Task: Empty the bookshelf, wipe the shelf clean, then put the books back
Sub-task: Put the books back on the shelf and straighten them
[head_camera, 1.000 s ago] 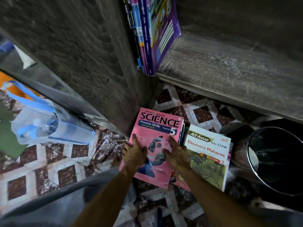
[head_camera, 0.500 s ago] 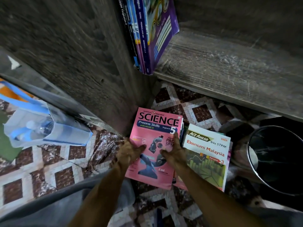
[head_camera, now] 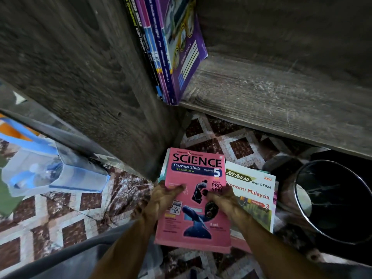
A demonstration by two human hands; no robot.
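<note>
Now we hold the Science book (head_camera: 198, 170) by its two long edges. Our left hand (head_camera: 162, 200) grips the left edge with the thumb laid on the pink cover, and our right hand (head_camera: 223, 199) grips the right edge the same way; the fingers beneath are hidden. The book sits low over the floor (head_camera: 66, 224) at the foot of the bookshelf, and its right edge overlaps the Ekonomi book (head_camera: 253, 194) lying flat beside it. Paler page edges peek out at its upper left, so we probably grip more than one volume. Whether it rests on anything, we cannot tell.

As for progress, we judge the job about midway. A few books (head_camera: 169, 49) stand at the left end of the shelf (head_camera: 281, 97), leaning on the side panel (head_camera: 80, 67), and the board beside them is bare. Its grain shows pale streaks; we cannot say if that is dust or a wiped surface, so we cannot tell emptying from refilling. Either way, the books on the floor have yet to be shelved.

The Science book is cover up. Its long axis runs from us toward the shelf, with the title edge farthest from us and the spine, we judge, on our left.
</note>
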